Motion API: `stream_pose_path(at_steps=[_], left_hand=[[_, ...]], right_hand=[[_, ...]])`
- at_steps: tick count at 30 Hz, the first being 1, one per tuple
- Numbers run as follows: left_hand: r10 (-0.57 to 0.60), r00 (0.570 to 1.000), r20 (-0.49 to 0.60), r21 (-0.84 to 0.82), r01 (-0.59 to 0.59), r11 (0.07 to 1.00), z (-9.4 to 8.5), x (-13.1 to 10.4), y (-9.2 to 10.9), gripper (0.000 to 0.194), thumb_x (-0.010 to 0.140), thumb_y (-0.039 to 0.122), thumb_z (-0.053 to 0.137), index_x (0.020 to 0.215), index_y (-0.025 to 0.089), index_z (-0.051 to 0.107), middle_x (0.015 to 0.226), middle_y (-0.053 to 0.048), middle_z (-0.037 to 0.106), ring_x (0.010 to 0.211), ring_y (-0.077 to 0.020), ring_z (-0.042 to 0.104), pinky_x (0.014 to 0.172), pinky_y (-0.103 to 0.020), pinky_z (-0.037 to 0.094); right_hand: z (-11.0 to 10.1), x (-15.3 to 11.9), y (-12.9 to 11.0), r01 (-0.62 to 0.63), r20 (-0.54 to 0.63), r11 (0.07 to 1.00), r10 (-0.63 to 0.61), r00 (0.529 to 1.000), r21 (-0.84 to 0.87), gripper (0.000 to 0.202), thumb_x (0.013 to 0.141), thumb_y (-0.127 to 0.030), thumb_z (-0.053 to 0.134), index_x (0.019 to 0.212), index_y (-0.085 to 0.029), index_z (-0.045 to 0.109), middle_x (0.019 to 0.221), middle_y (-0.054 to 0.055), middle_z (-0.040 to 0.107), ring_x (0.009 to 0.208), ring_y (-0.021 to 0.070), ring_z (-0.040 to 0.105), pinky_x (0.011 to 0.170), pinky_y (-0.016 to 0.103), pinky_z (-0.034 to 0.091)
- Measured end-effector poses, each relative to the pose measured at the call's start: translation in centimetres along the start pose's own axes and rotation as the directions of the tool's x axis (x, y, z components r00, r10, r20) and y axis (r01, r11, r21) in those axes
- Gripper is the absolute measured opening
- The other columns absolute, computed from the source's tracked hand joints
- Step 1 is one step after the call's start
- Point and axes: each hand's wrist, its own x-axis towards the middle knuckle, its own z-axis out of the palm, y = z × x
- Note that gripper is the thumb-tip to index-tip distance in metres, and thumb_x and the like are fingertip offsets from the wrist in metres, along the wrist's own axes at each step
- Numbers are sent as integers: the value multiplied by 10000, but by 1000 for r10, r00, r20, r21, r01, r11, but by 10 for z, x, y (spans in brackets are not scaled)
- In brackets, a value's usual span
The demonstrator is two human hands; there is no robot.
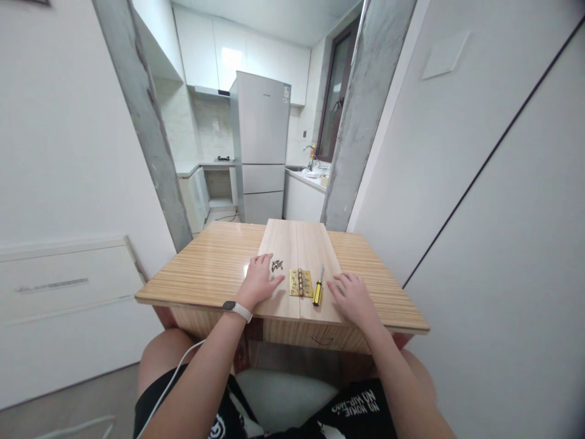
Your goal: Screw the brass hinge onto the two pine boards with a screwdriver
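Observation:
Two pale wooden boards lie side by side on the table, their seam running away from me. A brass hinge rests opened flat across that seam. To its left is a small pile of screws. On the hinge's right lies a screwdriver with a yellow and black handle, its shaft pointing away. My left hand rests at the left board's edge beside the screws, fingers apart, holding nothing. My right hand is at the right board's edge near the screwdriver, fingers spread and without anything in them.
The wood-grain table has a drawer with a metal handle in front of me. Walls stand close on both sides. Beyond the table are a grey refrigerator and a kitchen counter with a sink. A white cable crosses my left leg.

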Motion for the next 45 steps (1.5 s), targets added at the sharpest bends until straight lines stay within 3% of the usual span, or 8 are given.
stream_pose_path(at_steps=[6, 12, 20, 25, 29, 35, 40, 45], left_hand=[[211, 940, 267, -162, -172, 972, 7, 17, 41, 1039, 753, 569, 873, 1607, 146, 458, 1507, -209, 591, 1430, -415, 476, 1192, -513, 388], [205, 879, 430, -142, -158, 977, 15, 32, 44, 1297, 565, 637, 960, 1641, 152, 420, 1519, -222, 576, 1452, -465, 456, 1189, -523, 379], [172, 890, 421, -125, -130, 984, 12, 33, 46, 1283, 543, 617, 978, 1631, 197, 441, 1419, -172, 650, 1379, -430, 506, 1138, -485, 415], [283, 910, 303, -170, -241, 956, 12, 25, 44, 1213, 551, 573, 1004, 1597, 246, 483, 1478, -151, 600, 1355, -423, 495, 1168, -532, 389], [369, 908, 199, -211, -328, 921, 6, 15, 49, 1130, 600, 447, 1010, 1588, 275, 488, 1553, -140, 536, 1361, -407, 495, 1191, -552, 382], [414, 904, 112, -358, -352, 865, 4, 3, 54, 1062, 675, 203, 945, 1609, 317, 454, 1625, -117, 452, 1463, -352, 482, 1244, -517, 383], [188, 981, 46, -490, -141, 860, 22, -5, 49, 1161, 609, 199, 983, 1624, 252, 422, 1640, -172, 392, 1391, -329, 565, 1178, -489, 488], [-266, 961, 70, -584, 256, 771, 39, -12, 46, 417, 914, 179, 716, 1325, 158, 653, 1145, -131, 733, 948, -206, 738, 884, -367, 616]], right_hand=[[3, -12, -62, -61, 16, 996, 60, 998, 71, 464, 971, -595, 613, 1203, -201, 690, 1035, 114, 761, 915, 259, 693, 760, 328, 431], [8, -4, -51, -148, 39, 987, 146, 989, 58, 205, 964, -299, 603, 1130, -204, 679, 1003, 94, 763, 870, 221, 672, 716, 304, 352], [8, 15, -17, -133, 22, 991, 133, 991, 19, 160, 969, -344, 606, 963, -204, 684, 915, 81, 734, 820, 215, 632, 730, 309, 364], [7, 7, -32, -55, -217, 998, 56, 975, 11, 271, 1013, -413, 553, 1001, -181, 691, 998, 139, 727, 983, 279, 643, 879, 364, 432], [14, -2, -63, -22, -91, 991, 34, 995, 130, 244, 1008, -366, 536, 997, -192, 706, 1027, 144, 754, 956, 272, 681, 845, 356, 453], [32, -2, -87, -227, 31, 904, 232, 972, 363, 229, 968, -323, 552, 1075, -202, 715, 909, 96, 775, 832, 246, 726, 735, 323, 474], [42, 3, -75, -254, 11, 817, 290, 957, 518, 175, 902, -335, 611, 907, -191, 711, 885, 103, 787, 815, 246, 749, 711, 311, 514], [47, 4, -66, -216, 15, 757, 263, 965, 617, 301, 873, -483, 629, 855, -191, 702, 836, 108, 778, 762, 258, 746, 680, 339, 551]])
